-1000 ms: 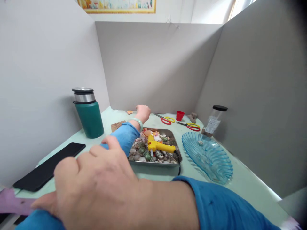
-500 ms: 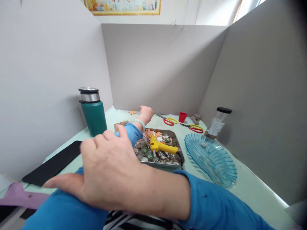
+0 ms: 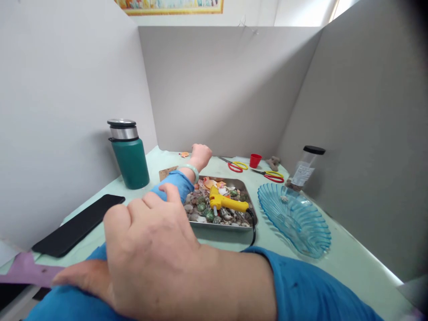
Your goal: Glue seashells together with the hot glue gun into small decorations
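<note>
My left arm stretches forward over the left part of a metal tray [image 3: 253, 213]. The left hand [image 3: 201, 155] is curled into a fist beyond the tray, and nothing shows in it. A pale green bangle [image 3: 191, 168] circles that wrist. In the foreground my right hand [image 3: 157, 249] reaches across and is closed on the blue sleeve [image 3: 179, 185] of the left arm, its thumb on the near side. A yellow glue gun [image 3: 230, 203] rests on the shells [image 3: 203, 207] and small stones in the tray.
A green bottle [image 3: 130, 162] and a black flat case [image 3: 80, 225] stand at the left. To the right are a blue shell-shaped dish [image 3: 297, 223] and a black-lidded jar [image 3: 304, 169]. Scissors [image 3: 236, 166], more scissors [image 3: 270, 175] and a red cup [image 3: 255, 160] sit behind. Grey panels [image 3: 227, 89] enclose the table.
My right hand has shifted down and slightly left along the left sleeve, nearer to me. The left hand has moved a little to the left. The view has tilted slightly.
</note>
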Tool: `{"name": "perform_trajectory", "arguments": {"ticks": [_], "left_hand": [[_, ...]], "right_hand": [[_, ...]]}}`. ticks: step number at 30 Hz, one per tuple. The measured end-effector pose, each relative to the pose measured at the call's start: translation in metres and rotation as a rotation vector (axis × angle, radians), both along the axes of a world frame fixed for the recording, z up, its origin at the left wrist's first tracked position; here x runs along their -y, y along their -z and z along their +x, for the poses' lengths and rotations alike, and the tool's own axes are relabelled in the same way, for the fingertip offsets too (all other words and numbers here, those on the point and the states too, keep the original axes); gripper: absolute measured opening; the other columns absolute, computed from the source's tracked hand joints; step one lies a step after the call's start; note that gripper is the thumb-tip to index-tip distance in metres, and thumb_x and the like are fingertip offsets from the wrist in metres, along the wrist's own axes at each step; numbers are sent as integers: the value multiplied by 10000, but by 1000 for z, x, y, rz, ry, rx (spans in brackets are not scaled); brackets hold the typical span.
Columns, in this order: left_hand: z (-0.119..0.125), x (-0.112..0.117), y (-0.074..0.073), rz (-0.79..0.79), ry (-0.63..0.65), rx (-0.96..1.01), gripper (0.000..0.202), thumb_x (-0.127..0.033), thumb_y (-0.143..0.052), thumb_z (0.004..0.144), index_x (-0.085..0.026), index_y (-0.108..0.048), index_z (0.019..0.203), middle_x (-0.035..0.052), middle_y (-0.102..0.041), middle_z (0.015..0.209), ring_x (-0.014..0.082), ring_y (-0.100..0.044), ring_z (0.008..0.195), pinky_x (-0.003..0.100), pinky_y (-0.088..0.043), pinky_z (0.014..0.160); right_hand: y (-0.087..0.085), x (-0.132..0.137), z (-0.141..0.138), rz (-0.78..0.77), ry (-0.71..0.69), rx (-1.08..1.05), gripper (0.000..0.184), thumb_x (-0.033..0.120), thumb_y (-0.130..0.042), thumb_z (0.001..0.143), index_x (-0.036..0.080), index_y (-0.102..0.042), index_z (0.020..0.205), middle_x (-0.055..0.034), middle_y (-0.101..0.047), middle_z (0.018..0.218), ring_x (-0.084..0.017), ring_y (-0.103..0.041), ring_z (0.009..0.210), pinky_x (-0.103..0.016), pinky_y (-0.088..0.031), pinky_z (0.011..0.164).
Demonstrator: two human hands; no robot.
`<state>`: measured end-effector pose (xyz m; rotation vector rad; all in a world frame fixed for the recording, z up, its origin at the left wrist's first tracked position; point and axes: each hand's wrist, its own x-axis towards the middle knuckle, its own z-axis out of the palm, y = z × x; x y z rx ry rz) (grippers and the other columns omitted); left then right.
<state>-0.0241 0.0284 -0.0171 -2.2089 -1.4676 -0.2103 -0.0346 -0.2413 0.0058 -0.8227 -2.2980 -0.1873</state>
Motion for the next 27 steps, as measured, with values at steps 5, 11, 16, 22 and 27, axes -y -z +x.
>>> {"name": "perform_trajectory", "arguments": {"ticks": [5,11,16,22,27], "left_hand": [[-3,-2,4,-9,-3,30,300,-37,-409,819,-67,-657,985,209,-641,1010,281,-576,1000,412,-375,818],[-19,7,1,-13,-17,90,319,-74,-434,803,-102,-583,1084,181,-642,1011,260,-606,957,358,-417,780],[-50,25,-12,-29,-48,157,333,-233,-438,835,-157,-561,1135,145,-648,1029,240,-605,953,309,-437,764],[-67,65,-12,-198,162,244,298,-406,-495,785,-222,-673,938,45,-701,922,173,-620,795,242,-430,662],[-71,84,2,-279,254,359,285,-371,-493,773,-196,-690,881,38,-709,829,150,-619,726,231,-419,624]], "right_hand": [[3,-1,-4,-5,26,-39,566,656,-300,848,157,-564,818,-63,-601,781,-231,-518,860,-499,-265,954],[10,-4,4,-83,-21,13,555,652,-311,849,160,-558,778,-25,-593,727,-193,-534,730,-423,-363,830],[11,-37,82,-60,388,151,351,457,-412,897,162,-598,862,-78,-624,833,-209,-549,794,-331,-371,693],[43,-63,147,-234,604,515,148,301,-541,826,170,-609,825,-103,-631,861,-251,-543,857,-339,-351,700],[64,-74,142,-278,583,495,85,194,-511,811,171,-588,838,-94,-634,842,-251,-544,891,-322,-343,712]]}}
